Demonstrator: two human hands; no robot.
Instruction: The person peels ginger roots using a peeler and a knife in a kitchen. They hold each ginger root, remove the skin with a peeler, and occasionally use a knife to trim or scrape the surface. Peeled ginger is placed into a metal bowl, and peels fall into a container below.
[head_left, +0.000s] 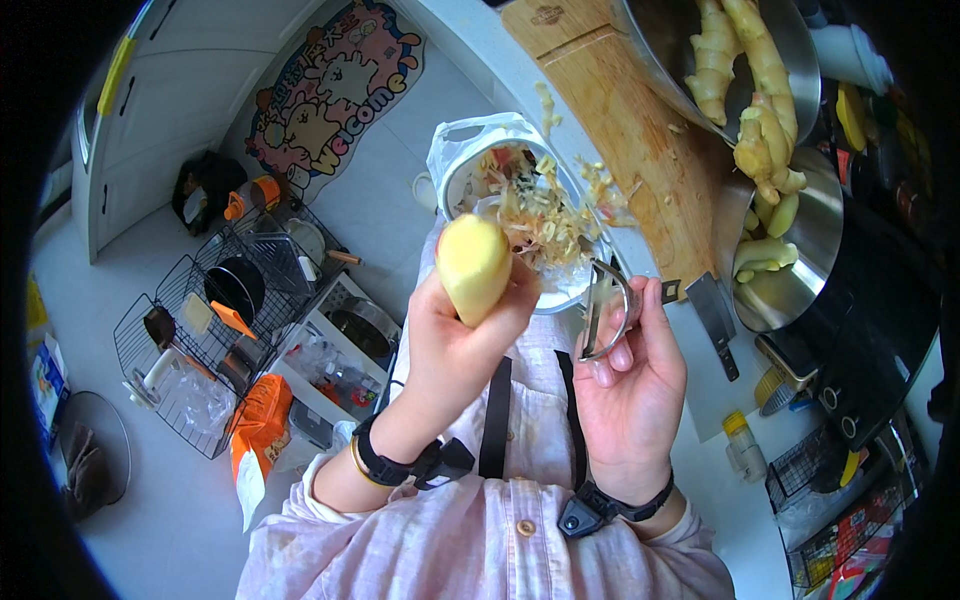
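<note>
My left hand (466, 356) grips a peeled, pale yellow root (472, 259), with its rounded end towards me. In my right hand (631, 397) is a metal peeler (591, 315), its blade apart from the root. Below and beyond both hands is a waste bin lined with a white plastic bag (466, 159). Pale peelings (551, 221) fill much of it. More scraps (604, 187) lie on the counter edge beside the bin. Ginger roots (761, 142) rest in and over the rim of a steel bowl (802, 67) at the upper right.
A wooden cutting board (637, 142) lies along the counter. Beside it, a steel pot (814, 262) holds peeled pieces (769, 255). A cleaver (712, 319) lies near that pot. On the floor at left stand a wire dish rack (161, 390) and an orange bag (260, 416).
</note>
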